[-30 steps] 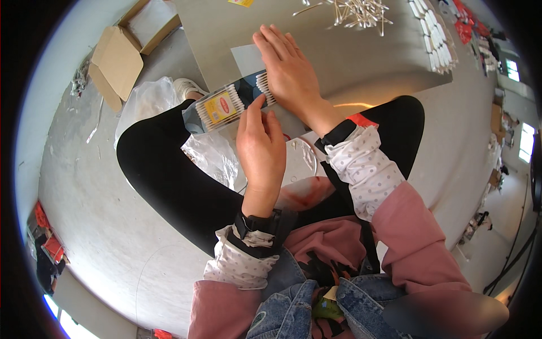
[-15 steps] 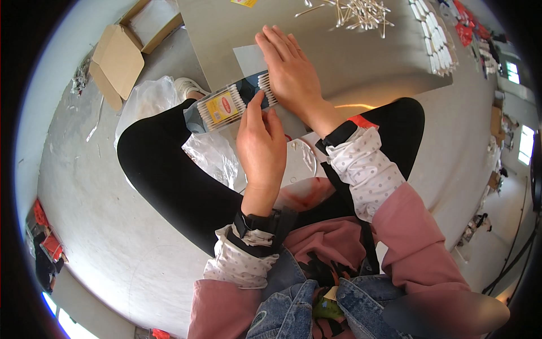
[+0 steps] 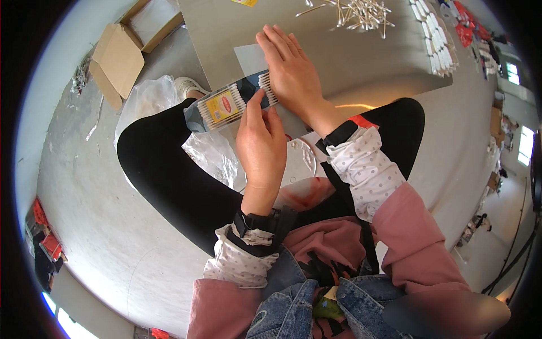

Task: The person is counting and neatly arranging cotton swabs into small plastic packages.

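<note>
A bundle of cotton swabs (image 3: pixel 235 97) with a yellow and red label (image 3: pixel 222 106) lies in a clear plastic sleeve (image 3: pixel 196 121) at the table's near left corner. Farther right, a second row of swabs (image 3: pixel 265 82) is partly covered by my right hand (image 3: pixel 294 76). That hand lies flat, its fingers stretched out and close together, pointing away from me. My left hand (image 3: pixel 262 148) is at the sleeve's near edge, index finger extended toward the second row and thumb apart. Its other fingers are mostly hidden.
Loose swabs (image 3: pixel 361 14) are heaped at the table's far side, with several white bundles (image 3: pixel 433 39) to their right. A whitish sheet (image 3: pixel 248 59) lies by my right fingertips. Left of the table are an opened cardboard box (image 3: pixel 118 59) and a clear plastic bag (image 3: pixel 148 101).
</note>
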A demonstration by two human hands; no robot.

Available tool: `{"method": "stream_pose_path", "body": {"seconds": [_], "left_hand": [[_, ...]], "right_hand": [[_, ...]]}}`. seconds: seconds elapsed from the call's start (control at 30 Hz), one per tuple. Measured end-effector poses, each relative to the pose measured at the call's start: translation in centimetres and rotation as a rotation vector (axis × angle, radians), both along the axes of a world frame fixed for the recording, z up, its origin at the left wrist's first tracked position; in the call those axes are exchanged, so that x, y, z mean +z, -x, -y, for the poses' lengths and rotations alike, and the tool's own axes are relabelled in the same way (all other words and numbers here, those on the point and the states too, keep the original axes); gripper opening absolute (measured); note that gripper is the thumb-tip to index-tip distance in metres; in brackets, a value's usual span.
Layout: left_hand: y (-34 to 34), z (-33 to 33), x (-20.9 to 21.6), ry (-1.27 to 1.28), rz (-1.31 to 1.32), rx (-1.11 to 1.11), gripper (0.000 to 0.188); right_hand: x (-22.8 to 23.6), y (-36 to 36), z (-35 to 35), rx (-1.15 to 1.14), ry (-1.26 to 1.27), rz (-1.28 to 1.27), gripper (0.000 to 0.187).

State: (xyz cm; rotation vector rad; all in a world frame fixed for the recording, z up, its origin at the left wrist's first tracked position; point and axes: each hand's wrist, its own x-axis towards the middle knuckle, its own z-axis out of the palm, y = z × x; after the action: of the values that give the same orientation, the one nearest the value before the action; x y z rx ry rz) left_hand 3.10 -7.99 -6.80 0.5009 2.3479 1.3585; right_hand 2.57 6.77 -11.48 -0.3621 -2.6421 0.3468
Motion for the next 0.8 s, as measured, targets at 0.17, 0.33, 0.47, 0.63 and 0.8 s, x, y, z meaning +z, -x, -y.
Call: {"method": "stream_pose_path", "body": {"seconds": [0.17,0.33,0.47,0.63,0.8], "left_hand": [[0.2,-0.1,0.0,0.047,-0.028,0.005,0.033],[0.4,-0.1,-0.1,0.054,-0.054,-0.015,0.034],[0.3,0.0,-0.8,0.066,-0.107,-0.009,0.036],[0.5,-0.4,0.1,0.101,-0.074,-0.009,0.041],[0.5,-0.2,0.5,0.054,0.066,0.001,0.048]], "right_hand": [[0.1,0.0,0.0,-0.002,0.001,0.005,0.047],[0.0,-0.1,0.0,-0.003,-0.001,0.010,0.048],[-0.2,0.1,0.1,-0.001,0.002,0.009,0.048],[-0.1,0.0,0.0,-0.001,-0.001,0.005,0.049],[-0.1,0.2,-0.1,-0.003,-0.003,0.002,0.050]]}}
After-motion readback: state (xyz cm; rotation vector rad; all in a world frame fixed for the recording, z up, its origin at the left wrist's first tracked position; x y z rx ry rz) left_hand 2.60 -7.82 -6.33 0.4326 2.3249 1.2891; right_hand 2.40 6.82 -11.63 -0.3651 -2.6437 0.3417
